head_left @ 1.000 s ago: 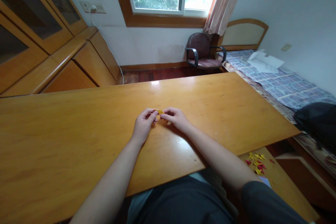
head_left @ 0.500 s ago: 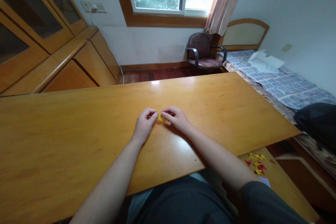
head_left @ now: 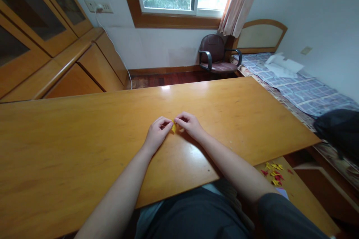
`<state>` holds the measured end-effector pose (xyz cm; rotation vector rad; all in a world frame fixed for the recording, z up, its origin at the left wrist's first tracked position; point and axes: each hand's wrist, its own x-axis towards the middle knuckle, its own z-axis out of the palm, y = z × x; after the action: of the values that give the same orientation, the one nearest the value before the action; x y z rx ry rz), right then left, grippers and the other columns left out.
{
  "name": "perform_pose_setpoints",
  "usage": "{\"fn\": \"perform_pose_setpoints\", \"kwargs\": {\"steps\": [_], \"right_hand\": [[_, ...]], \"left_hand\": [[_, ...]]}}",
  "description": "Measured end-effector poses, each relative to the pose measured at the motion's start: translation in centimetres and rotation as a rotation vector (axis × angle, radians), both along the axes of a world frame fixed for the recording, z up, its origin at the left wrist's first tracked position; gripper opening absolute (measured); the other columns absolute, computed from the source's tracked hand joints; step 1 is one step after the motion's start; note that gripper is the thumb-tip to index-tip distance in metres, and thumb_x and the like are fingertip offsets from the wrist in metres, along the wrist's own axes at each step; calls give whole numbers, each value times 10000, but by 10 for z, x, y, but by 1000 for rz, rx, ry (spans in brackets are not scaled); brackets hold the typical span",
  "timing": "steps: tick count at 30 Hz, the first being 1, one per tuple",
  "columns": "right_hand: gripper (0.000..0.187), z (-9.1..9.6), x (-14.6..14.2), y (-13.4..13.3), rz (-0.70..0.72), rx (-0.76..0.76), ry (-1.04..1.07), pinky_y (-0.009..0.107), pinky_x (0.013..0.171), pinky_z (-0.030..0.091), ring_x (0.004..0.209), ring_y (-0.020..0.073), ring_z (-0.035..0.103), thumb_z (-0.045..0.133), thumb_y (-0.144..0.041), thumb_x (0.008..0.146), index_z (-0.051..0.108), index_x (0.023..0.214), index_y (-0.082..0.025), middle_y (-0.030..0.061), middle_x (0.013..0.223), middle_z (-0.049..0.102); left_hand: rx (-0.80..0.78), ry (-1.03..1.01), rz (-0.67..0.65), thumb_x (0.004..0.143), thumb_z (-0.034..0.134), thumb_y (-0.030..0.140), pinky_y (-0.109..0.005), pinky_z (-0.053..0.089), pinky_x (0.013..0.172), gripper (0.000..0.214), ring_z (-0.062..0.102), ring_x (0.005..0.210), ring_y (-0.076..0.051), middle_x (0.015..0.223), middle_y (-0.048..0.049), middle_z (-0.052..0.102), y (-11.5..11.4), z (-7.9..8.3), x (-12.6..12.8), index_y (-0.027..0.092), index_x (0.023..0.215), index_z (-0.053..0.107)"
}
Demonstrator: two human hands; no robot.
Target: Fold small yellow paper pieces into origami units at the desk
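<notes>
Lower board [head_left: 308,201], bearing scattered red and yellow pieces [head_left: 276,175], beside my right arm. 1 small yellow piece [head_left: 174,128] above the counter [head_left: 84,149], pinched between my left hand [head_left: 157,133] and right hand [head_left: 191,125], fingertips nearly closed. 1 brown armchair [head_left: 214,54], beyond.
</notes>
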<state>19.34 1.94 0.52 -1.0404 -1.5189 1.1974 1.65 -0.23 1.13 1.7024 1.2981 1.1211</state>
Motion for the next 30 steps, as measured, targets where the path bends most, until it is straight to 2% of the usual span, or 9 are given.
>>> {"fn": "perform_pose_setpoints", "kwargs": {"steps": [7, 14, 17, 21, 26, 30], "right_hand": [[211, 1, 0, -1, -8, 26, -55, 276, 700, 455, 721, 147, 587, 692, -380, 780, 682, 761, -170, 17, 751, 668], [265, 1, -1, -1, 15, -101, 33, 256, 610, 449, 621, 127, 553, 704, -431, 764, 661, 772, -170, -8, 676, 633], [286, 2, 0, -1, 3, -137, 79, 253, 609, 446, 605, 120, 552, 717, -448, 754, 656, 770, -169, -15, 662, 631], [294, 1, 0, 1, -21, -154, 120, 250, 619, 439, 615, 118, 555, 729, -451, 743, 661, 770, -166, -15, 666, 632], [292, -2, 0, 2, -45, -152, 125, 258, 629, 444, 623, 124, 553, 725, -456, 750, 662, 771, -172, -12, 670, 627], [252, -1, 1, 1, -75, -65, 86, 263, 659, 470, 695, 131, 580, 712, -422, 783, 670, 867, -189, 11, 808, 653]], "left_hand": [[5, 14, -21, 842, 629, 368, -287, 485, 722, 191, 621, 766, -186, 774, -23, 657, 0, 1, 0, 211, 752, 688], [3, -6, -11, 838, 642, 376, -276, 480, 707, 199, 619, 756, -177, 771, -20, 647, 0, 1, 0, 205, 749, 691], [-39, -63, -13, 820, 665, 393, -277, 494, 718, 196, 631, 762, -178, 795, -23, 669, 1, -2, 1, 202, 787, 698], [-173, -156, -31, 781, 713, 421, -284, 510, 736, 257, 649, 755, -174, 836, -30, 716, 2, -9, 1, 191, 896, 705], [-221, -324, 6, 744, 757, 432, -287, 538, 754, 324, 661, 798, -173, 875, -39, 713, 1, -9, 2, 179, 934, 688], [-249, -371, 29, 744, 754, 450, -282, 545, 723, 329, 648, 769, -166, 878, -30, 701, 0, -5, 2, 179, 920, 693]]}}
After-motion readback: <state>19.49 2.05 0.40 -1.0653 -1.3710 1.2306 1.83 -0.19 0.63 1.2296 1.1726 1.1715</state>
